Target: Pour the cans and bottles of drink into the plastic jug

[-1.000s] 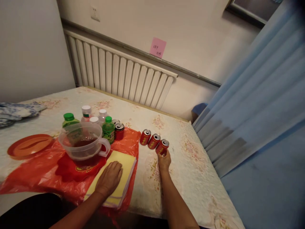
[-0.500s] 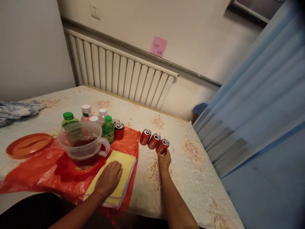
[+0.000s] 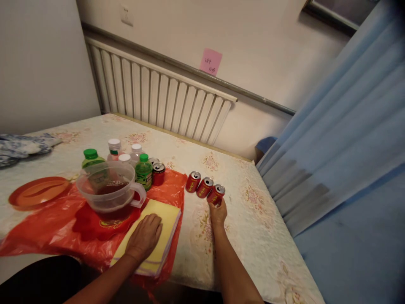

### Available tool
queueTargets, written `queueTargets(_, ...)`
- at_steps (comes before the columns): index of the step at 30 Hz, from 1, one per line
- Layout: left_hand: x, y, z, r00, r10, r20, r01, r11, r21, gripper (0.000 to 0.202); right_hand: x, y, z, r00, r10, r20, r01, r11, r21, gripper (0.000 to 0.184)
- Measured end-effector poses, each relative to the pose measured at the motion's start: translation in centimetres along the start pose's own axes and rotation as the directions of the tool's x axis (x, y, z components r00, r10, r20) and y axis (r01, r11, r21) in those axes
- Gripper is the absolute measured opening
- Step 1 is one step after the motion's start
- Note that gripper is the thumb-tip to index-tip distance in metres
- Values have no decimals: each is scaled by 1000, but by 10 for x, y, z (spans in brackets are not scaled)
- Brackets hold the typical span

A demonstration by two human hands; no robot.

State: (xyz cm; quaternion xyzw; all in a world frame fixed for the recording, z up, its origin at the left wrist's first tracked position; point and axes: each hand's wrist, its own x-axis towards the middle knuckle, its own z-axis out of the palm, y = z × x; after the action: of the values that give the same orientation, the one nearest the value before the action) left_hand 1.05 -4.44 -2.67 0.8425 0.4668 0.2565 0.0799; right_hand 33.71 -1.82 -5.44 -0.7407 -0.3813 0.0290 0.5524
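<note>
My left hand (image 3: 144,236) lies flat, fingers together, on a folded yellow cloth (image 3: 160,230) that rests on a red plastic bag (image 3: 47,230). My right hand (image 3: 218,213) reaches forward and its fingers close on the nearest of three red cans (image 3: 216,194); the other two cans (image 3: 199,184) stand in a row just left of it on the flowered cover. A clear plastic jug (image 3: 109,190) with dark liquid stands on the bag behind the cloth.
Behind the jug stand green-capped and white-capped bottles (image 3: 144,171) and two more red cans (image 3: 158,173). An orange lid (image 3: 39,192) lies at the left, a blue-white cloth (image 3: 22,145) farther left. A radiator (image 3: 158,99) lines the wall; a blue curtain (image 3: 341,147) hangs at the right.
</note>
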Motion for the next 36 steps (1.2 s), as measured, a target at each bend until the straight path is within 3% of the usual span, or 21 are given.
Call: queueTargets(36, 0, 0, -1, 1000, 14, 5, -14, 999, 29, 18, 0, -1, 1, 1000, 7, -12, -7, 1000, -27, 47)
